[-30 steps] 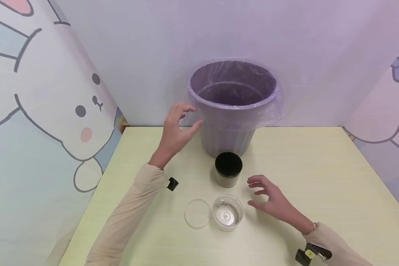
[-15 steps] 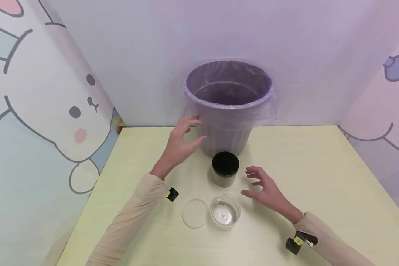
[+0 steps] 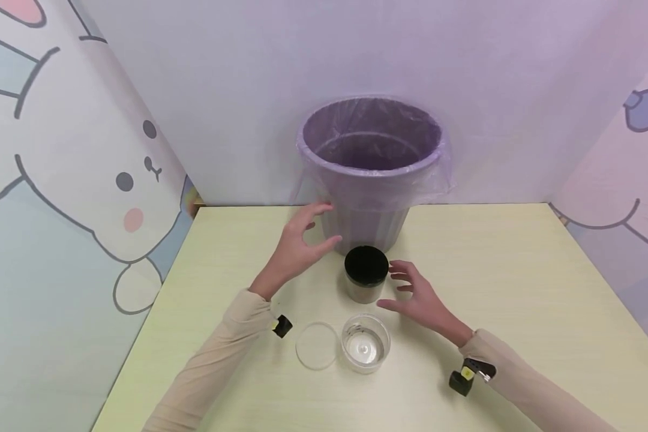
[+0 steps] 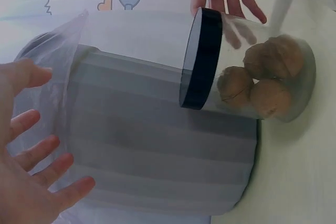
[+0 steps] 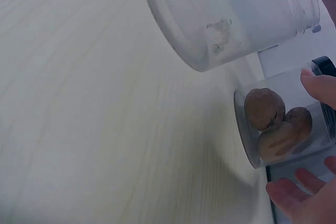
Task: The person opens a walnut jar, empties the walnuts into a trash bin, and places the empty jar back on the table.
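A clear jar (image 3: pixel 365 293) with a black lid (image 3: pixel 366 266) stands upright on the table, close in front of the bin. Several walnuts (image 4: pixel 270 98) show through its wall in the left wrist view. My left hand (image 3: pixel 298 246) hovers to the jar's left, thumb and fingers spread apart, holding nothing. To the right of the jar, my right hand (image 3: pixel 416 298) has its fingertips close to the wall, with the fingers loosely bent. Nearer to me is an uncovered clear jar (image 3: pixel 364 351), with a dark smudge on its wall. Beside it lies a clear round lid (image 3: pixel 317 346).
A purple ribbed bin (image 3: pixel 367 222) with a thin plastic liner (image 3: pixel 440 171) stands at the back of the table (image 3: pixel 497 258), against the pale wall. Printed side walls rise to the left and right.
Both hands have come closer to the black-lidded jar: the left moved down from beside the bin's rim, the right moved left and slightly forward. The jars and the lid stay put.
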Motion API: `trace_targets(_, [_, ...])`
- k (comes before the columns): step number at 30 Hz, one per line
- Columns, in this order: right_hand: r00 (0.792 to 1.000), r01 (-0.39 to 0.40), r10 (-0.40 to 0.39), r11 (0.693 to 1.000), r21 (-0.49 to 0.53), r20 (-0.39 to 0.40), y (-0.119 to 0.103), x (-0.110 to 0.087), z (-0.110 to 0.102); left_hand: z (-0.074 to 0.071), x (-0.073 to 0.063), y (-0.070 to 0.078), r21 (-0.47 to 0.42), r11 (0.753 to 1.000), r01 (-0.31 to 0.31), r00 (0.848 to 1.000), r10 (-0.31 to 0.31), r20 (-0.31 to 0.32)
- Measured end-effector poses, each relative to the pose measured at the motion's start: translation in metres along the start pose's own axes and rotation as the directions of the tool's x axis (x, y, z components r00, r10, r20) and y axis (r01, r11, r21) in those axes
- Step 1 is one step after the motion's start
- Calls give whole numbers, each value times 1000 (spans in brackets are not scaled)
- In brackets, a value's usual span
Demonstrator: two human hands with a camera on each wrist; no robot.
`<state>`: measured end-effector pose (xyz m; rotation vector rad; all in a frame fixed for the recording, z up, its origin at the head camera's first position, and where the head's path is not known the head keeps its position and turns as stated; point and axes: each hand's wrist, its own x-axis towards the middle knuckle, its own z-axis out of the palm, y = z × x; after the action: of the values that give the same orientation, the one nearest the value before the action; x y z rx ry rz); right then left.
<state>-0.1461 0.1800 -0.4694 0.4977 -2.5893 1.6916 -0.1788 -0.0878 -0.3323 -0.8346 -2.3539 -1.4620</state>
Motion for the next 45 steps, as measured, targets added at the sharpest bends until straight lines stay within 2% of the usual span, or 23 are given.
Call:
trace_targets(7, [999,8,-10,999,46,48,-27,9,5,7,-6,-4,-22,999,39,999,-38,25])
trace_targets(15, [1000,8,-8,1000,-8,16,-29,17,14,15,-11,-7,-33,999,41,998,-39,46])
trace_targets(16, [1000,14,-14,1000,-13,8,-23,19,16,17,-12,-14,-32,999,36,998,-34,50])
trace_targets(22, [1000,31,-31,999,7,-6,-18,24,22,31,-15,-49,-30,999,36,996,-33,88])
trace_targets(27, [999,46,-46,998,37,-16,-19,23,22,35,-17,-48,-23,999,47,991,-43,129])
trace_targets(31, [998,64,-64,997,40,4,-23,21,20,35,-20,-46,-38,998,56,987,-49,153])
trace_targets(35, [993,120,-119,992,-34,24,-32,19,14,37,-22,-44,-42,998,56,983,-48,178])
trace_targets(40, [975,222,-221,967,-126,25,-43,18,7,39,-23,-40,-40,999,36,976,-27,214])
trace_targets(45, [959,280,-283,943,-177,13,-29,21,1,42,-24,-35,-64,998,4,970,12,244])
